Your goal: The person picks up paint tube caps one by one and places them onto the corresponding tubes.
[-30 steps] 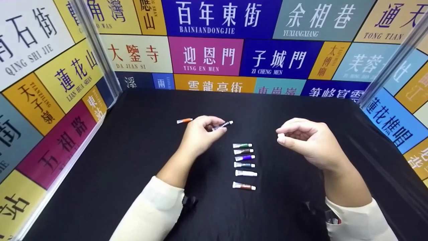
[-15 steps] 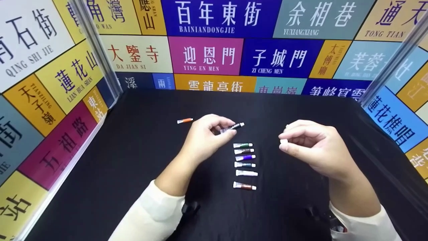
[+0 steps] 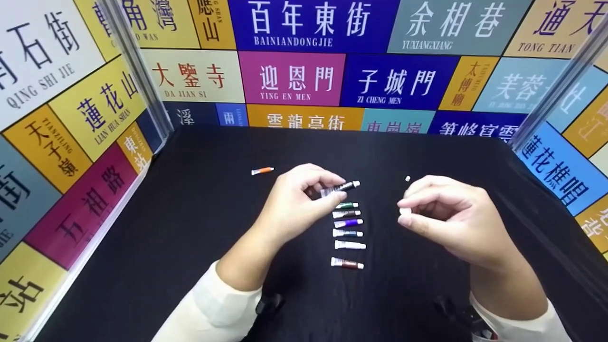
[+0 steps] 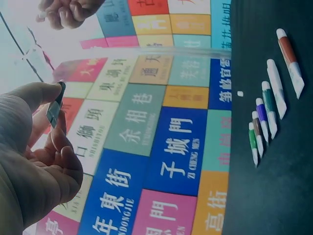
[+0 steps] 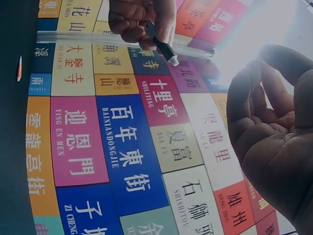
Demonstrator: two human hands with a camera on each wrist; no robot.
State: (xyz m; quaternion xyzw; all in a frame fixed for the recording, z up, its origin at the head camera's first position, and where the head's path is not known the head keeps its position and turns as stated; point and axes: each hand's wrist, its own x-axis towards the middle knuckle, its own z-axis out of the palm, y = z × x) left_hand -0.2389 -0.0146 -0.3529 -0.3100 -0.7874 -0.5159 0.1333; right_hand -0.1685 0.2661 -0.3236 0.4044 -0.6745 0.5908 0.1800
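Between thumb and fingers, my left hand (image 3: 297, 209) holds a small black paint tube (image 3: 343, 187) with its white tip pointing right. This tube (image 5: 164, 45) also shows in the right wrist view. My right hand (image 3: 458, 221) pinches a small white cap (image 3: 404, 211) between thumb and forefinger, apart from the tube. Under and in front of the left hand lies a column of tubes: green (image 3: 351, 205), dark brown (image 3: 349, 214), purple (image 3: 349, 223), dark teal (image 3: 349, 233), white (image 3: 350, 245) and reddish brown (image 3: 349, 263). The green one is partly covered by the left hand.
An orange paint tube (image 3: 262, 171) lies alone at the back left. Another small white piece (image 3: 408, 178), like a cap, lies on the black cloth (image 3: 213, 156) just beyond the right hand. Printed panels (image 3: 292, 78) stand around the table's back and sides.
My left hand has moved right with the black tube, now overlapping the green one. My right hand has shifted slightly right and nearer, uncovering the white piece on the cloth.
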